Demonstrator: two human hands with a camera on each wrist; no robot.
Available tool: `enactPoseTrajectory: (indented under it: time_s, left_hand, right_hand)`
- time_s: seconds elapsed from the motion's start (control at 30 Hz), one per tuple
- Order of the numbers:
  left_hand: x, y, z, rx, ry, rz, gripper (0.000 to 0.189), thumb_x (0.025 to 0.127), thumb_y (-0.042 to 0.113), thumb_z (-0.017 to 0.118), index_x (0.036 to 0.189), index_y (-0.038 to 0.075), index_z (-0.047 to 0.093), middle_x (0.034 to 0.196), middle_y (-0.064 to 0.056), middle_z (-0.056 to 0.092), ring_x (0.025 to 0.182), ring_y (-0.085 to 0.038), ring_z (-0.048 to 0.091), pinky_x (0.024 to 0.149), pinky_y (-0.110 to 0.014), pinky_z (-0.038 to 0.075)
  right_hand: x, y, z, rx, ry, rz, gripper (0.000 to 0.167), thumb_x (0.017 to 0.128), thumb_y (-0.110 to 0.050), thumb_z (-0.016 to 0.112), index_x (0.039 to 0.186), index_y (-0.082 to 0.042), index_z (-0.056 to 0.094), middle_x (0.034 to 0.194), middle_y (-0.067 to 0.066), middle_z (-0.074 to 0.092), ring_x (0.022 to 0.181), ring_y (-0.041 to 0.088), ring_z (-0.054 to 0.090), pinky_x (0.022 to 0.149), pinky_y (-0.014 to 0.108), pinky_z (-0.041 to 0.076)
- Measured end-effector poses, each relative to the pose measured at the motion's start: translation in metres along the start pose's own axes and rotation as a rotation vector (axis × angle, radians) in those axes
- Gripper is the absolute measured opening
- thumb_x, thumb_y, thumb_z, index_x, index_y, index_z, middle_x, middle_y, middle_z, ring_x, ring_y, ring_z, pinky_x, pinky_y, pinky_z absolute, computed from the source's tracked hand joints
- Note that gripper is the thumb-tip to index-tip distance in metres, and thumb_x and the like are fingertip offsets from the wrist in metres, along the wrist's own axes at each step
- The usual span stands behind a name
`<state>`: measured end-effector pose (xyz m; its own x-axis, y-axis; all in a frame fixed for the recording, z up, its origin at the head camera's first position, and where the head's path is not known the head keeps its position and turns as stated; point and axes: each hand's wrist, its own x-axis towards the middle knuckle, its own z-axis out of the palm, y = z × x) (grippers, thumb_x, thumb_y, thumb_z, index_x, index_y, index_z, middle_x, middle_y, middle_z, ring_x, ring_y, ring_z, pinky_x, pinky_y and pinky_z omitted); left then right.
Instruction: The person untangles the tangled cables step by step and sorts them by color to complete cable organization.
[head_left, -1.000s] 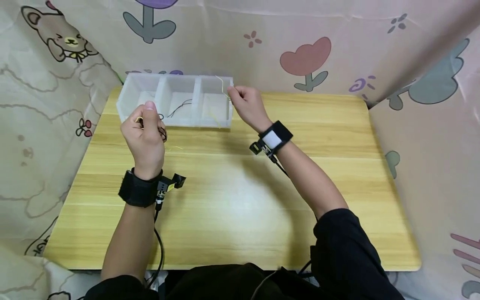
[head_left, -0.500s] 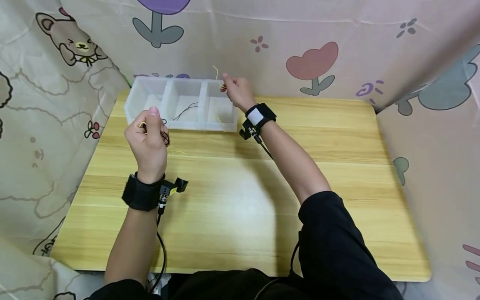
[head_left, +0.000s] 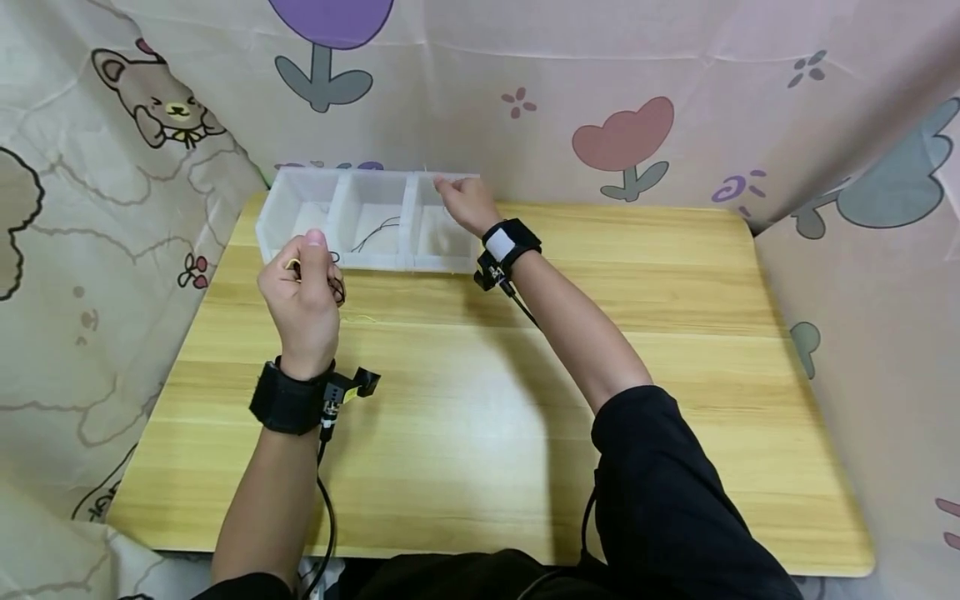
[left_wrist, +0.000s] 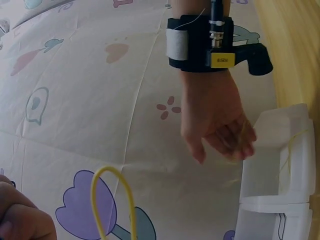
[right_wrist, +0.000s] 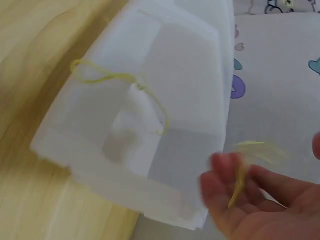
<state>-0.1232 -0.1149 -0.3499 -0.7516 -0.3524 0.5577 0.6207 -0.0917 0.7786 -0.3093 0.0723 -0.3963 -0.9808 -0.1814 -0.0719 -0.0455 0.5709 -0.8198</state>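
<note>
A: Where is the yellow strand lying?

B: Across the half-curled fingers of the right hand, its long axis crossing them, just beside the far right corner of the white box.

A: Do they grip it?

B: The right wrist view is blurred there. I cannot tell whether they grip it or it merely rests on them.

A: And the left hand?

B: Curled tightly round cords, with a yellow loop sticking out. It hangs by the box's near left corner, well apart from that strand.

A: So the right hand is nearer the right compartment?

B: Clearly; the box interior lies just beside its fingertips. A second yellow piece drapes over that compartment's near wall, and dark strands lie in the middle one.

A: And the box?

B: At the worktop's far left corner, lengthwise along the far edge.
</note>
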Motion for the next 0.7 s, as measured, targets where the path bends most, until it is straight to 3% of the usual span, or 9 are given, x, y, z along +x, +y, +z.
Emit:
enactPoseTrajectory:
  time_s: [0.13,0.23,0.33,0.47,0.7]
  left_hand:
    - [-0.001,-0.001,0.000,-0.008,0.005,0.001,0.050,0.101,0.009,0.056,0.057,-0.005,0.037,0.050,-0.002,0.037,0.038,-0.009,0.036,0.040,-0.019,0.027]
    - [0.000,-0.002,0.000,-0.010,0.009,-0.007,0.050,0.101,0.010,0.057,0.057,-0.005,0.037,0.050,-0.002,0.037,0.038,-0.009,0.036,0.039,-0.019,0.027]
    - [0.000,-0.002,0.002,-0.014,0.010,-0.015,0.050,0.101,0.010,0.056,0.057,-0.005,0.038,0.050,-0.002,0.038,0.038,-0.009,0.037,0.039,-0.019,0.027]
    - [0.000,-0.002,0.005,-0.023,0.007,-0.027,0.049,0.100,0.010,0.057,0.058,-0.005,0.039,0.049,-0.004,0.039,0.038,-0.010,0.038,0.039,-0.019,0.029]
    - [-0.003,-0.002,0.011,-0.106,0.009,-0.070,0.047,0.101,0.011,0.056,0.059,-0.004,0.040,0.049,-0.003,0.036,0.038,-0.011,0.035,0.038,-0.020,0.025]
  right_hand:
    - [-0.006,0.000,-0.005,-0.089,-0.048,0.004,0.060,0.107,-0.048,0.040,0.129,0.003,0.062,0.130,0.012,0.062,0.113,0.019,0.059,0.093,0.024,0.044]
    - [-0.008,-0.003,-0.012,-0.067,-0.068,0.006,0.069,0.106,-0.054,0.037,0.154,-0.004,0.039,0.156,0.010,0.042,0.142,0.021,0.041,0.112,0.027,0.033]
    - [-0.010,-0.007,-0.020,-0.042,-0.073,0.009,0.074,0.105,-0.059,0.034,0.158,-0.008,0.030,0.161,0.007,0.034,0.145,0.020,0.035,0.115,0.029,0.028]
    - [-0.016,-0.008,-0.027,-0.046,-0.067,-0.005,0.073,0.105,-0.059,0.035,0.158,-0.009,0.030,0.161,0.007,0.034,0.144,0.020,0.037,0.115,0.029,0.030]
    - [-0.052,-0.008,-0.023,-0.028,-0.052,-0.158,0.063,0.107,-0.048,0.041,0.154,-0.007,0.038,0.153,0.013,0.046,0.133,0.023,0.051,0.105,0.029,0.043]
